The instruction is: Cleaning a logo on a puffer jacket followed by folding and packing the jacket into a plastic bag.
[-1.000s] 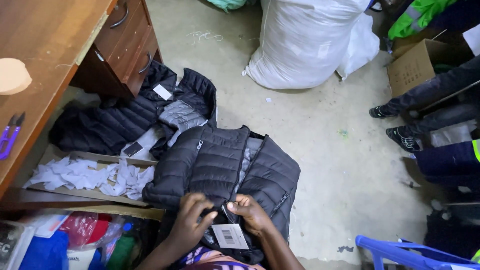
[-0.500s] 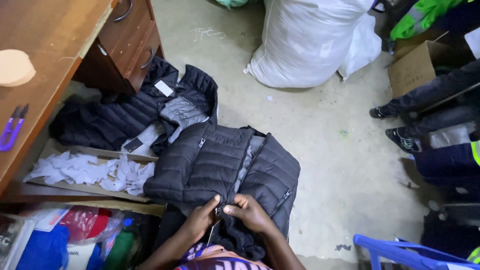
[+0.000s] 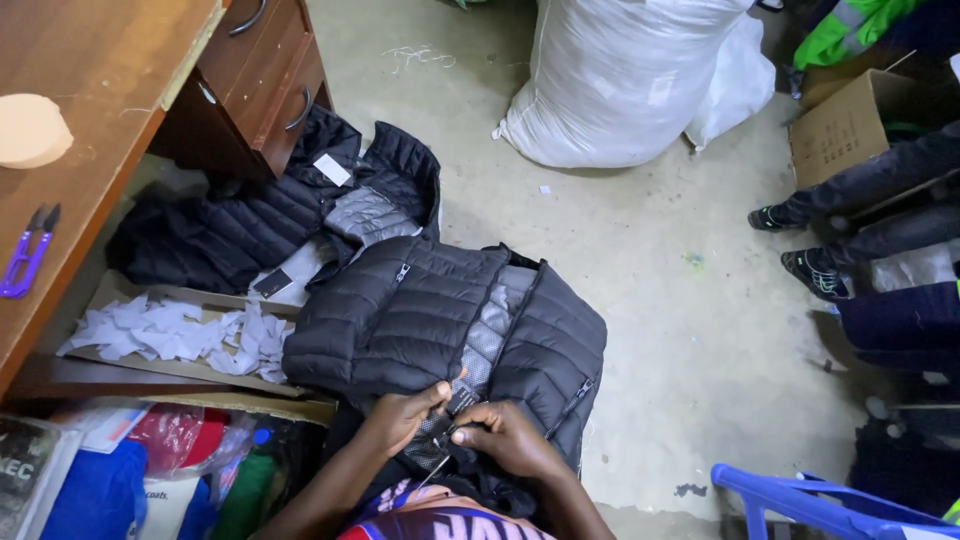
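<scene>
Both hands meet low over the person's lap, fingertips pinched narrow around something small and dark at the inner collar of a black quilted jacket (image 3: pixel 440 320). The left hand (image 3: pixel 400 415) nips the fabric between thumb and forefinger; the right hand (image 3: pixel 505 440) curls close beside it, fingers nearly touching the left's, with a thin pale thread or pin trailing below them. The jacket is puffy, stitched in horizontal ribs with a dull sheen, its grey lining showing along the open zip; it spreads away from the fingers across the floor. Just beyond lies a second black jacket (image 3: pixel 260 225) against the wooden desk (image 3: pixel 120 130). White paper scraps (image 3: pixel 170 330) sit on flat cardboard to the left. A bulging white sack (image 3: pixel 620 80) stands farther off.
</scene>
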